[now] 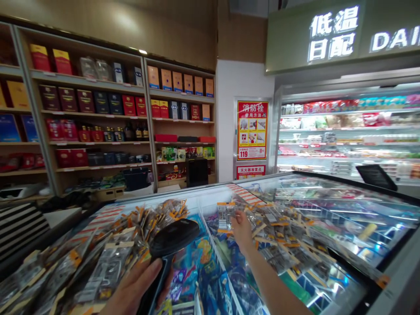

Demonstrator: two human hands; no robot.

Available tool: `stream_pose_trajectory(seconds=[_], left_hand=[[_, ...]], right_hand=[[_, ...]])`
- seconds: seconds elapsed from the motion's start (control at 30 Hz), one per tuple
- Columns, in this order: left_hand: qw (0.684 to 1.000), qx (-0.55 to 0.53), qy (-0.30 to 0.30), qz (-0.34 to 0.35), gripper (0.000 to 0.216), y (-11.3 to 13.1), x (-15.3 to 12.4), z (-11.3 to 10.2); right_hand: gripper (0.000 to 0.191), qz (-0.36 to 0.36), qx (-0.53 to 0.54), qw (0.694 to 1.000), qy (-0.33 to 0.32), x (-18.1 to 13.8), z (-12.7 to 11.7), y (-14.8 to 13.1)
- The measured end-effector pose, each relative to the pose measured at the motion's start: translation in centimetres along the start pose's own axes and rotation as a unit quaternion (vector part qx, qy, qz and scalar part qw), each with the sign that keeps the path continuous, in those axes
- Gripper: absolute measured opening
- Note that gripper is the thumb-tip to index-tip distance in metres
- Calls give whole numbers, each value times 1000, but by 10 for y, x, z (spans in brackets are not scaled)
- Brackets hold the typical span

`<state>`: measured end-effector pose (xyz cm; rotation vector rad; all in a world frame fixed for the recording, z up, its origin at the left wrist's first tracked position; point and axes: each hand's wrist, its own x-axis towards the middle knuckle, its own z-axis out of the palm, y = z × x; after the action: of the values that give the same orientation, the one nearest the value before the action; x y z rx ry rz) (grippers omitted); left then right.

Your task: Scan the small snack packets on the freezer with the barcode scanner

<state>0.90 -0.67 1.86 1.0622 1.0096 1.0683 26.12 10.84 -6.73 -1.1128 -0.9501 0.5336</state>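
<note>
My left hand [139, 280] is wrapped round the handle of a black handheld barcode scanner [175, 236], whose broad oval head points away from me. Farther forward, my right hand [242, 225] pinches a small clear packet [225, 216] with orange top and bottom edges and dark print. Similar packets [114, 267] lie heaped on the left, beside and behind the scanner. To the right of my right hand, another spread of these packets [278, 232] rests on the freezer's glass top.
A chest freezer [226, 284] with colourful bagged goods and a white wire divider lies below my hands. Its dark-framed lids [361, 297] extend right. Shelves of boxes [98, 109] stand behind at left, a lit refrigerated display [348, 135] behind at right.
</note>
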Motion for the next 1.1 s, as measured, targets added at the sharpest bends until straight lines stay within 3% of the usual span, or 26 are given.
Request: stream_pose_trajectory(seconds=[0.1,0.23,0.33,0.53,0.63,0.8,0.93,1.03,1.1], left_hand=[[999,31,8,9,27,3,0,-2],[998,61,16,17,28,4,6,-11],[997,67,19,29,31,4,10,-15],[993,100,58,5,33,8,8,-20],[992,93,79,-10,30,12,6,-25],[994,64,92,-20,29,19,6,-35],[992,75,96,-42,33,24,4,-41],[992,87,85,-34,36,26,3,-44],[992,90,81,-23,37,26,1,-44]], right_hand=[[24,-11,-51,999,10,1,-1,3],[32,-63,-215,975,-13,-7,0,1],[41,-109,-335,935,-29,-11,-1,-3],[30,-132,-538,829,-82,4,-19,2],[31,-128,-579,802,-72,19,-32,10],[32,-94,-600,793,-42,43,-58,18],[29,-117,-612,782,2,44,-64,10],[27,-153,-597,788,20,28,-41,-3],[27,-161,-557,814,-39,10,-11,-12]])
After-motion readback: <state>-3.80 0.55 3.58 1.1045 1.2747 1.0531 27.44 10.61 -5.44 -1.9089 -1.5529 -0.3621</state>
